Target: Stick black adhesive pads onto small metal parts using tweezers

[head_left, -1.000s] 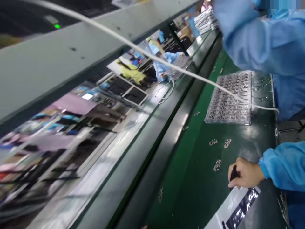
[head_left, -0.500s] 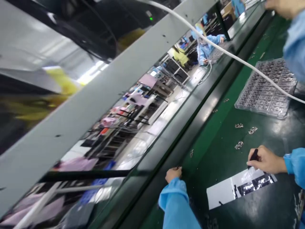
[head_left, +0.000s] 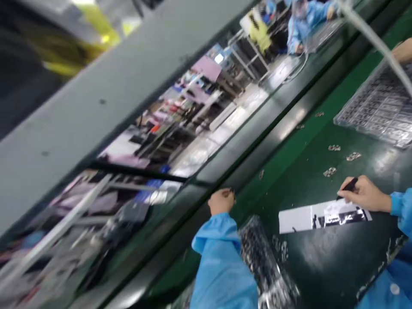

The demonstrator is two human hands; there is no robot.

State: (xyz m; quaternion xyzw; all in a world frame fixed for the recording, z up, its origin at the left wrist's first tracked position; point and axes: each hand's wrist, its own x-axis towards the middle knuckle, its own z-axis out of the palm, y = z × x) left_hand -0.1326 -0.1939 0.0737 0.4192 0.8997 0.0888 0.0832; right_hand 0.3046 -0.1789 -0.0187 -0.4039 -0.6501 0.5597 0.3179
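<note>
My left hand (head_left: 222, 201) is closed at the far side of the green worktop, by the metal rail. Its fingertips pinch a small part, mostly hidden. My right hand (head_left: 368, 194) grips a slim black tool (head_left: 350, 184), its tip down at the far edge of a white backing strip (head_left: 294, 219). On that strip lie shiny black film pieces (head_left: 346, 218) and a few dark scraps. Beyond it rest several small metal parts (head_left: 330, 172). Beside my left forearm is a clear tray (head_left: 260, 244) of similar parts, partly covered by the sleeve.
A clear compartment tray (head_left: 373, 107) filled with small parts lies at the right, another person's hand (head_left: 404, 50) over it. A white cable (head_left: 370, 36) hangs across the upper right. A grey beam (head_left: 106, 98) slants overhead. A co-worker in blue (head_left: 305, 25) sits farther along the line.
The view has tilted downward, bringing the tray beside my left arm into sight. My left hand has shifted slightly left, away from the strip. The other person's hand has come down over the right tray.
</note>
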